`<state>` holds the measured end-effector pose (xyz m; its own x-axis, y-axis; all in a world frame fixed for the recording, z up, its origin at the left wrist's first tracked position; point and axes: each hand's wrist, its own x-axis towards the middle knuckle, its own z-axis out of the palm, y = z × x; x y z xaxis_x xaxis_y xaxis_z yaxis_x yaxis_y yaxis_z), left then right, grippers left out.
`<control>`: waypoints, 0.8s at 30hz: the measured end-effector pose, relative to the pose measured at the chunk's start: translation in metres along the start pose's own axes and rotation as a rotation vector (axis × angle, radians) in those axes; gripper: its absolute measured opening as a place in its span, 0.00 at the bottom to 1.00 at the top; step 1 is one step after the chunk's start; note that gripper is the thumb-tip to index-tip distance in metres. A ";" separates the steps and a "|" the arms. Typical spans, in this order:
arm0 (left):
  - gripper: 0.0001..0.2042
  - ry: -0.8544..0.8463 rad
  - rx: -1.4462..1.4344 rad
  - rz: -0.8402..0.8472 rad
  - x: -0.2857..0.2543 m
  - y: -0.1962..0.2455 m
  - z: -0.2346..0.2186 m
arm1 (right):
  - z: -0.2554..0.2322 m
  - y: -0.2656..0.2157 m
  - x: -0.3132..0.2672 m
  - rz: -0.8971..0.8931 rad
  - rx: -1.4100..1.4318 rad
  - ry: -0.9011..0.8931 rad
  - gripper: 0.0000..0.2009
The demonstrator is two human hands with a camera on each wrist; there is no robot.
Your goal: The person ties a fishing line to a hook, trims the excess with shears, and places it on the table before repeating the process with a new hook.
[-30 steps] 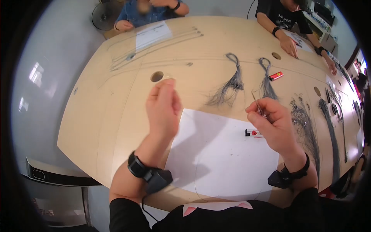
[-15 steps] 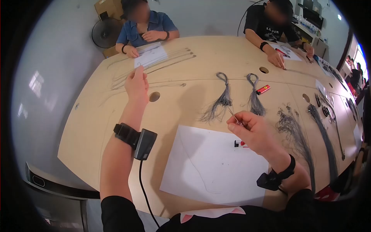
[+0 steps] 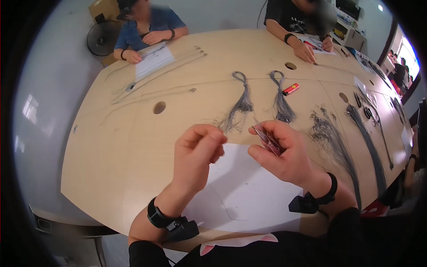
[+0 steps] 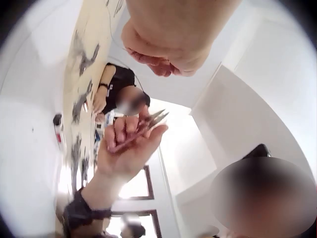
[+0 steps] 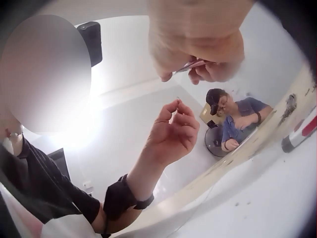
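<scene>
My left hand [image 3: 194, 155] is raised over the white sheet [image 3: 253, 196], thumb and fingertips pinching a tiny thin curved piece [image 5: 178, 99], perhaps a small hook. A fine line [image 3: 223, 200] trails over the sheet below that hand. In my right hand [image 3: 289, 155] I hold small pink-handled thread snips [image 3: 269, 141], fingers curled round them. Their two pointed blades [image 4: 158, 117] stand apart in the left wrist view. Both hands are close together, a short gap between them. Beyond them lie two looped bundles of grey line, the left bundle [image 3: 242, 100] and the right bundle [image 3: 281, 102].
A red lighter [image 3: 291, 89] lies beside the right bundle. Tangled line with small metal bits [image 3: 327, 129] and a long grey bundle [image 3: 367, 142] spread at right. A marker [image 5: 299, 134] lies on the sheet. Two people sit across the table [image 3: 102, 155], which has round holes.
My left hand reached out far to the left, then came back beside the right hand. The right hand has turned, showing more of the snips. The head view has shifted.
</scene>
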<state>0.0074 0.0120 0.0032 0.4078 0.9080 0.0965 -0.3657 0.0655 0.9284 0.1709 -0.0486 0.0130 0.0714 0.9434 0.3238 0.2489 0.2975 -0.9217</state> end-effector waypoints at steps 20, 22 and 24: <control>0.03 -0.227 -0.048 0.137 -0.012 -0.026 0.006 | -0.001 0.001 -0.003 -0.128 -0.149 -0.084 0.08; 0.03 -0.224 -0.075 0.108 -0.013 -0.020 0.006 | -0.004 -0.002 -0.001 -0.130 -0.206 -0.078 0.11; 0.03 -0.223 -0.101 0.083 -0.015 -0.016 0.007 | -0.008 -0.001 0.001 -0.237 -0.313 -0.075 0.14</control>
<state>0.0130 -0.0060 -0.0108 0.5434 0.7989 0.2579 -0.4827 0.0460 0.8746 0.1783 -0.0487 0.0160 -0.0909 0.8652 0.4930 0.5328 0.4605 -0.7099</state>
